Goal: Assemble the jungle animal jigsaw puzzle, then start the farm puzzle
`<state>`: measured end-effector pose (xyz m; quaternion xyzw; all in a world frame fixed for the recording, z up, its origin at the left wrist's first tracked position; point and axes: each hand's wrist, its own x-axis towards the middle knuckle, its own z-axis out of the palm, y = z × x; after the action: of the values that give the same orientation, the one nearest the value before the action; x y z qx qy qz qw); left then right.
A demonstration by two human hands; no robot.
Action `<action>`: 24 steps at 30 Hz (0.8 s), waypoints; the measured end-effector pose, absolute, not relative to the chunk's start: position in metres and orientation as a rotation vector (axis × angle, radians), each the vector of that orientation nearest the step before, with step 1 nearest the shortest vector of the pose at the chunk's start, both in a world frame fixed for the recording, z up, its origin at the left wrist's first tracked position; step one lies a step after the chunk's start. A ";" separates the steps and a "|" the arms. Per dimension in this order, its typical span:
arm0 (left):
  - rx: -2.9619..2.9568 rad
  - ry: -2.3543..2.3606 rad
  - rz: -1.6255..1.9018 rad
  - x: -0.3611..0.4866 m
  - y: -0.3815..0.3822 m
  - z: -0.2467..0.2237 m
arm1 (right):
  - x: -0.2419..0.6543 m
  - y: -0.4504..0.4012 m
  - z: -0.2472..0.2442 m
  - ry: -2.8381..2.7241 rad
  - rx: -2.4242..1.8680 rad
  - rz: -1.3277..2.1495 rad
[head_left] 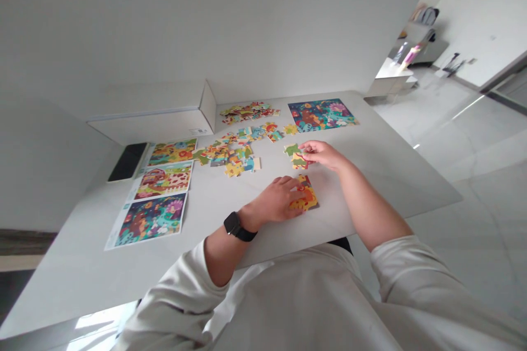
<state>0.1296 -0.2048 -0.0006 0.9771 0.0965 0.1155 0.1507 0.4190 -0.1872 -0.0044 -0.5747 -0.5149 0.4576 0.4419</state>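
Observation:
My left hand [284, 197] lies spread over a small joined group of yellow and orange puzzle pieces [309, 198] near the table's front edge. Just beyond it, my right hand [320, 152] has its fingers closed at a red and yellow puzzle piece [306, 161]. That piece touches or lies beside a green puzzle piece [291, 149]. A loose pile of mixed puzzle pieces [224, 151] spreads to the left of both hands. My right palm and the underside of the fingers are hidden.
A finished dark blue puzzle [323, 114] lies at the back right, near another pile of pieces [249, 112]. Three picture sheets [152, 218], a black phone [128, 162] and a long white box [156, 120] are on the left. The table [395, 175] ends at the right.

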 end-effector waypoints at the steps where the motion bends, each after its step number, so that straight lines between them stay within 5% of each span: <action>1: 2.801 0.255 0.332 0.130 -0.207 -0.002 | 0.418 -0.187 -0.005 -1.305 -1.420 1.156; 12: 2.846 0.267 0.274 0.138 -0.213 -0.004 | 0.415 -0.186 -0.010 -1.432 -1.418 1.272; 24: 2.839 0.379 0.227 0.136 -0.210 -0.013 | 0.407 -0.188 -0.012 -1.727 -1.547 0.893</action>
<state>0.1356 -0.2102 -0.0130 0.9792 0.1306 0.0783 0.1341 0.4066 -0.1877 -0.0119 -0.5894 -0.6578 0.3402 0.3227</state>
